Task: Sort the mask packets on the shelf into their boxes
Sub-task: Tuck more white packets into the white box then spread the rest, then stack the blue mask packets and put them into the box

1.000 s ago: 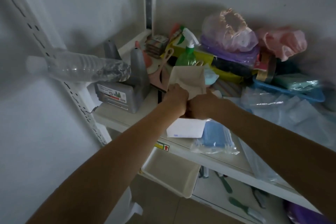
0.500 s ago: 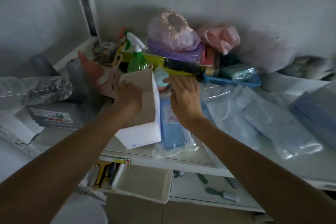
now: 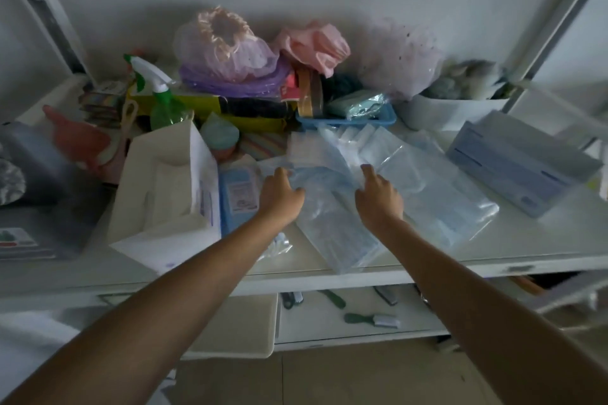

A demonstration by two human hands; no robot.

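Observation:
Several clear packets of blue masks [image 3: 332, 223] lie overlapping on the white shelf [image 3: 526, 250], spreading right to another packet [image 3: 437, 194]. My left hand [image 3: 281, 196] and my right hand [image 3: 378, 197] both rest on this pile, fingers spread on the plastic, neither lifting anything. A white open-topped box [image 3: 167, 194] lies on its side at the left, with a blue mask packet [image 3: 238, 197] beside it. At the right lies a blue-grey mask box [image 3: 516, 164].
Along the back wall sit a green spray bottle [image 3: 161, 99], plastic bags [image 3: 227, 49], a pink cloth [image 3: 316, 43], a blue tray [image 3: 348, 117] and a white tub [image 3: 457, 112]. A lower shelf [image 3: 355, 316] holds brushes. A white upright [image 3: 559, 23] stands at right.
My left hand has let go of the white box, which now lies on the shelf. Both hands have moved right onto the packet pile, and the view has swung right.

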